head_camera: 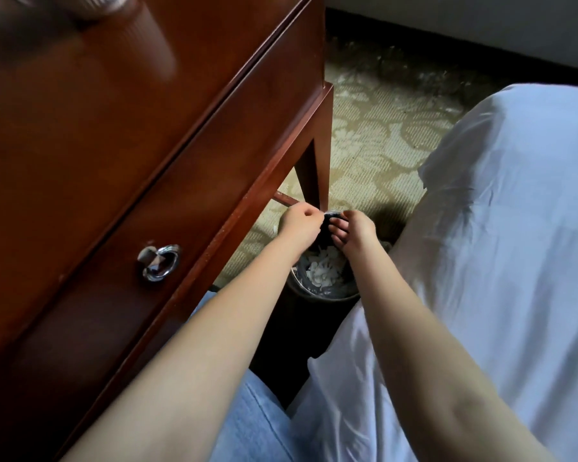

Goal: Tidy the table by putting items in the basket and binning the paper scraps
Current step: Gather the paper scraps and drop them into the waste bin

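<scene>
Down on the floor, the bin stands beside the table leg, and white paper scraps lie inside it. Both hands are over its far rim. The left hand is curled, fingers pinched together at the rim; whether it grips a scrap I cannot tell. The right hand is bent downward with fingers loosely spread, holding nothing visible. A ring pull sits on the table drawer. White bedding lies to the right, over patterned carpet.
</scene>
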Tool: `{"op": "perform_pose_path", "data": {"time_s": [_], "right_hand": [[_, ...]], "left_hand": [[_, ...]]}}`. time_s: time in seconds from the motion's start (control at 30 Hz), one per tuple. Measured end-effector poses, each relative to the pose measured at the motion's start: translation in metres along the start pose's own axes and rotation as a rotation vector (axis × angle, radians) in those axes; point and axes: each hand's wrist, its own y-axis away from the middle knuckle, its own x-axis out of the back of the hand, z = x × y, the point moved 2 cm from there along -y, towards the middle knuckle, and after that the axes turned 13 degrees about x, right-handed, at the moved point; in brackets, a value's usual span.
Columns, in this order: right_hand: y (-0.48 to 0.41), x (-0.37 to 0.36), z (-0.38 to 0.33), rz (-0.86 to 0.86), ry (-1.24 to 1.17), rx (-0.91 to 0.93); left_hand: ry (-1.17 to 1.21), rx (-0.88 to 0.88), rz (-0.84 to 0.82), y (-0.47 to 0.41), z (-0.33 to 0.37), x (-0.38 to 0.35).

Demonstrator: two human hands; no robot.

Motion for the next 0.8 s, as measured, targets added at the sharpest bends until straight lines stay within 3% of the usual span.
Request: {"op": "perform_pose_path", "data": {"time_s": [0.8], "right_hand": [[0.2, -0.062, -0.174, -0.143, -0.033, 0.753]], "left_hand": [[0.405, -0.579, 0.039, 0.197, 0.118, 0.118]]}}
